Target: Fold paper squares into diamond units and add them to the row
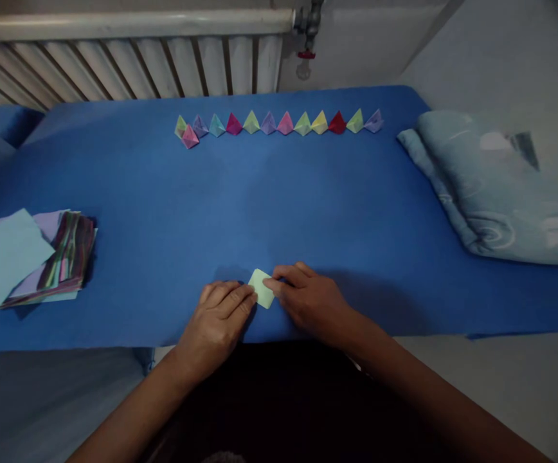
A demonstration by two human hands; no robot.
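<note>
A small pale yellow-green square of folded paper [261, 290] lies on the blue cloth near its front edge, turned with one corner away from me. My left hand [222, 315] rests over its left side, fingers together, the fingertips holding that edge; the thumb is hidden. From the right, my right hand [310, 297] grips the paper's right side, with thumb and forefinger close together on it. Far back on the cloth stands a row of several small folded paper shapes [285, 123] in pink, purple, green, yellow, red and blue. One pink paper shape [190, 136] sits in front of the row's left end.
A stack of coloured paper sheets [69, 251] lies at the left, with a light blue sheet [9, 263] askew on top. At the right is a folded pale blue-green blanket [472, 186]. A radiator [173, 64] with a red-handled valve [306, 54] stands behind the blue-covered surface [221, 212].
</note>
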